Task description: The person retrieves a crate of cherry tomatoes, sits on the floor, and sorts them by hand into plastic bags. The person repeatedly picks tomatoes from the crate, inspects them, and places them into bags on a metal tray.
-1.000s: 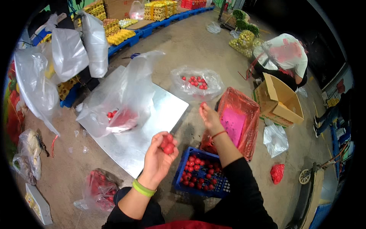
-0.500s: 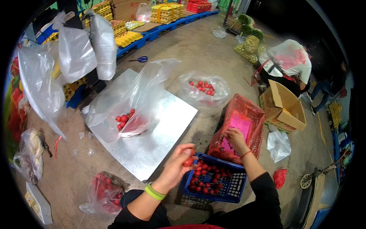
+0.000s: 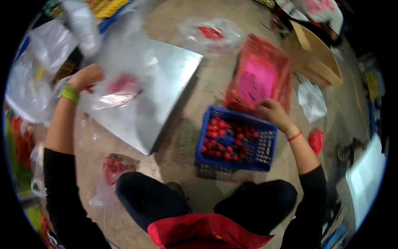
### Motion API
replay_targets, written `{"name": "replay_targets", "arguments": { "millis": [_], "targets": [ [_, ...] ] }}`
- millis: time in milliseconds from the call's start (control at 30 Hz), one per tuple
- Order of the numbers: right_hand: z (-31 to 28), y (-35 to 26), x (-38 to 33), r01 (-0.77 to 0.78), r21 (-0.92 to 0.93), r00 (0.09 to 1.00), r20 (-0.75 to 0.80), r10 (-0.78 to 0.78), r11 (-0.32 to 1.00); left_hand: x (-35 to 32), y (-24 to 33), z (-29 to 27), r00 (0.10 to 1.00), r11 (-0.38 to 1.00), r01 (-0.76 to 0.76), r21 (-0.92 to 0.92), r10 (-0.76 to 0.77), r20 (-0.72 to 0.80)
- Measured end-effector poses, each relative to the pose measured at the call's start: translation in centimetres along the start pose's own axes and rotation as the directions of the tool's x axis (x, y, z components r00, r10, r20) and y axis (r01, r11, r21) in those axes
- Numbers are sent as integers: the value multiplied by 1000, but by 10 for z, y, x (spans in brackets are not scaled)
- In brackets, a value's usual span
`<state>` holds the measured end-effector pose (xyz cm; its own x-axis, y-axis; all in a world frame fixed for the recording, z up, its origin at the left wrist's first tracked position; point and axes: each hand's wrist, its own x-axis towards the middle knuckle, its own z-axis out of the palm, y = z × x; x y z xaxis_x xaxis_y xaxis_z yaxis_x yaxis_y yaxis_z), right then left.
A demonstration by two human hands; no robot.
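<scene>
Left grip [image 3: 85,78] clenched on clear bag [image 3: 118,89] over metal sheet [image 3: 166,89], right grip [image 3: 271,111] state unclear at blue crate [image 3: 265,143] rim

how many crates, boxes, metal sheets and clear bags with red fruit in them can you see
blue crate with red fruit: 1
red crate with pink liner: 1
cardboard box: 1
metal sheet: 1
clear bags holding red fruit: 3
total: 7
</scene>
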<state>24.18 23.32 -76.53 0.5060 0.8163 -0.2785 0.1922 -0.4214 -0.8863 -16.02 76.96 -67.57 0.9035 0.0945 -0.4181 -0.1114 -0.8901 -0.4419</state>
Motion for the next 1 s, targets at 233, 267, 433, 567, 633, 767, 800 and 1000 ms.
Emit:
{"name": "replay_targets", "arguments": {
  "millis": [233,267,433,567,633,767,800,1000],
  "targets": [
    [48,169,-50,147,-432,984,157,-86,890,96,54,133,877,756,217,-618,-429,-217],
    [66,178,-46,256,-501,965,182,-189,827,73,55,148,793,812,167,-559,-447,-413],
    [97,166,-7,526,-709,827,295,-479,470,72,142,27,584,326,365,-872,-809,-58],
    [130,190,16,405,-825,883,241,-404,394,40,231,-88,450,242,181,-953,-882,-139],
    [135,192,18,332,-825,931,208,-301,456,25,280,-123,419,231,78,-970,-890,-178],
    [150,202,23,323,-795,919,135,-369,513,3,333,-155,399,107,-17,-994,-911,-105],
    [151,201,23,316,-802,919,124,-375,507,9,342,-160,407,85,-26,-996,-909,-88],
    [150,190,21,163,-784,983,79,-163,598,50,374,-175,489,-42,-164,-985,-871,-44]
  ]
}}
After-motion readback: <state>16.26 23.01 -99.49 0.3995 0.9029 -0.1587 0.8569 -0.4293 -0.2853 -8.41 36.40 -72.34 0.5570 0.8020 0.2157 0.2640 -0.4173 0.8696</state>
